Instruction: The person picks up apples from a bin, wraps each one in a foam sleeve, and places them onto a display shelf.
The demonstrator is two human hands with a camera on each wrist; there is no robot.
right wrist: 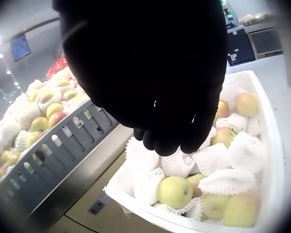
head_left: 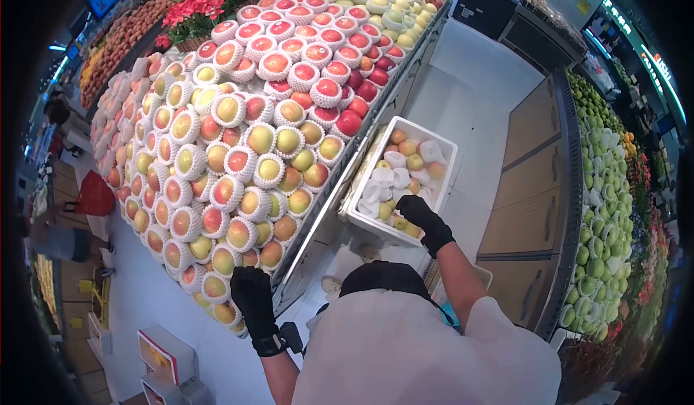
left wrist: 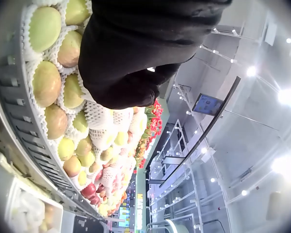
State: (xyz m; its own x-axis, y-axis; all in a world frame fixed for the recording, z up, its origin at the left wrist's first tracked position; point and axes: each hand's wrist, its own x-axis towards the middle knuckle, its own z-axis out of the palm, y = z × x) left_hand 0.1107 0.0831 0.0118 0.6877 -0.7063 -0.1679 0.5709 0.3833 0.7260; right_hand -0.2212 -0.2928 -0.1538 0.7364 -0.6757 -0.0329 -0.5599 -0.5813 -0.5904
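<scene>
The left hand (head_left: 253, 296), in a black glove, is at the near edge of the heaped apples (head_left: 224, 192) in white foam nets. In the left wrist view this hand (left wrist: 136, 53) covers part of the fruit; its fingers look bent, and whether anything lies under them is hidden. Over the near part of a white foam box (head_left: 453, 181) hangs the black-gloved right hand (head_left: 426, 223). From the right wrist the right hand (right wrist: 150, 77) shows bunched fingertips pointing down just above netted apples (right wrist: 175, 192), with no fruit seen between them; its thumb side is hidden.
A slatted grey rail (right wrist: 58, 145) edges the fruit display. To the right runs a counter of green fruit (head_left: 600, 239) above wooden cabinets (head_left: 524, 210). Printed cartons (head_left: 166, 354) stand on the floor at lower left, and people are at the far left.
</scene>
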